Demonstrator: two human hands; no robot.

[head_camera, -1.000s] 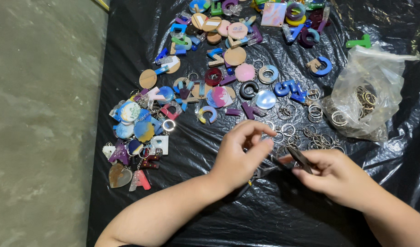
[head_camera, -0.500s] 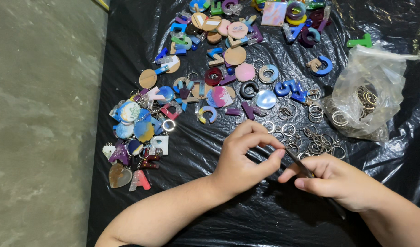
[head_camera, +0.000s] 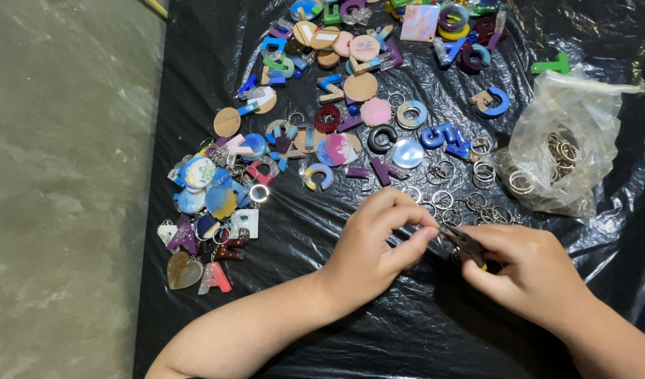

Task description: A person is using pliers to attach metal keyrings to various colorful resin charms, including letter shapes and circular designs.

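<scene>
The left hand was curled over the black plastic sheet, its fingers pinched together at the tips on something too small to make out. Touching those fingertips from the right came the tip of a pair of small pliers, dark-jawed, gripped in the clenched right hand; the handles were mostly buried in the palm.

Just beyond the fingers, on the far side, lay a scatter of loose metal key rings. Farther off to the right of them sat a crumpled clear plastic bag with more rings inside. Well beyond the fingers and spreading to the left was a big spread of resin keychain charms: coloured letters, discs and rings in blue, pink, purple and tan. Among them a blue digit-shaped piece lay near the loose rings, and a green letter piece lay just beyond the bag. To the left of the left forearm, well apart from the fingers, lay a brown heart charm and beside it a pink-red letter charm. Left of the sheet ran a bare grey-green floor.
</scene>
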